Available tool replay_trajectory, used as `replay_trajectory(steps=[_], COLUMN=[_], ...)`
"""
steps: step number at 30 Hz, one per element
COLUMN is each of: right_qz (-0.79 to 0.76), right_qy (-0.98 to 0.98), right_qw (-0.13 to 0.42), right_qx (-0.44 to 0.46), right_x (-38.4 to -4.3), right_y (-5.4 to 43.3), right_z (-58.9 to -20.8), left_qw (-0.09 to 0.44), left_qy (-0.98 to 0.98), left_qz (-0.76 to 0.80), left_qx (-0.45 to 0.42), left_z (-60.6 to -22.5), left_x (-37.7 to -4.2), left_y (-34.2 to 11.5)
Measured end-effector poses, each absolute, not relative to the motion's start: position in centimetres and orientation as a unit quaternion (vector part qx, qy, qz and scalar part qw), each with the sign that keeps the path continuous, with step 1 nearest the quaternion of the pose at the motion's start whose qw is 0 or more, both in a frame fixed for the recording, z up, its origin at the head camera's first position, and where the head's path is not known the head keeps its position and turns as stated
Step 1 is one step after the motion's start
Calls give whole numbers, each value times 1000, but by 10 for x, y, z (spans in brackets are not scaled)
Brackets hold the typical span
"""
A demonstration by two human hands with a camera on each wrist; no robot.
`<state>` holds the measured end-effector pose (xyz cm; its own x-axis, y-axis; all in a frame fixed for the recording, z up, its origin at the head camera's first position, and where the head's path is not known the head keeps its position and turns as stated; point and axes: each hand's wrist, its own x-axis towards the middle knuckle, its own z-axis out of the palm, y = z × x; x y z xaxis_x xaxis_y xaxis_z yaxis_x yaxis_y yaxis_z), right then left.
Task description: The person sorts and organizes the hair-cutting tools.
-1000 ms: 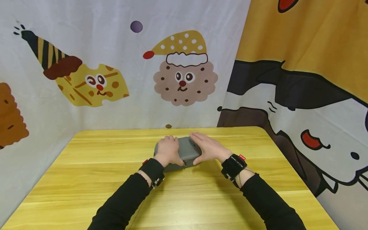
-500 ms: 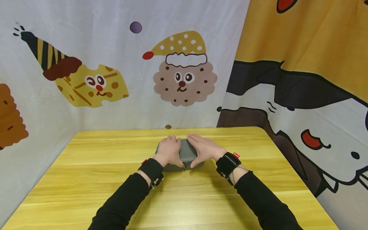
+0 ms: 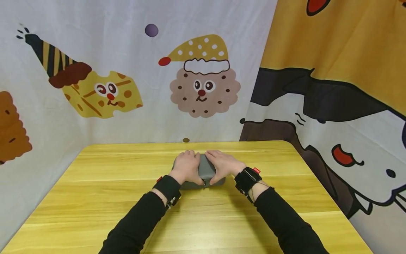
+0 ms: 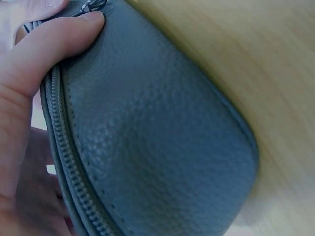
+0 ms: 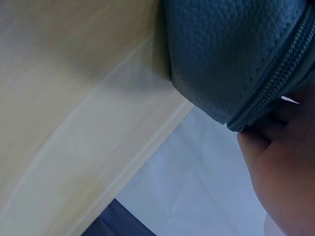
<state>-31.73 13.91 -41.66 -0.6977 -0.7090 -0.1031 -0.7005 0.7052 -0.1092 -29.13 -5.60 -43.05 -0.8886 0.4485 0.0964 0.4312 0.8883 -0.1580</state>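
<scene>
A grey, pebbled-leather zippered pouch lies on the wooden table near its far edge. My left hand grips its left part, thumb on the front and fingers over the top. In the left wrist view that thumb presses beside the zipper pull, and the closed zipper runs down along the pouch's edge. From the other side my right hand holds the right part, thumb low on the front and fingers across the top. The right wrist view shows its fingers at the pouch's zipped edge.
The yellowish wooden table extends around the pouch on all sides. A white curtain with cartoon prints hangs directly behind it, and an orange-and-white printed curtain hangs at the right.
My right hand has slid left along the pouch, closer to the left hand, uncovering the pouch's right end. The left hand has hardly moved.
</scene>
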Motion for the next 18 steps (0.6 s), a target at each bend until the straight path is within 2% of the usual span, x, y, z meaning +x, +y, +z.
replay_trajectory(steps=[13, 18], right_qz=[-74, -78], right_qy=[923, 924], right_qw=[61, 47], right_qx=[-372, -371], right_x=[-315, -315], right_y=[141, 141], right_z=[-424, -425], left_qw=[46, 59], left_qy=[-966, -963], left_qz=[-53, -82], left_qx=[-250, -250], left_z=[-429, -427], left_x=[-278, -271], left_y=[-75, -83])
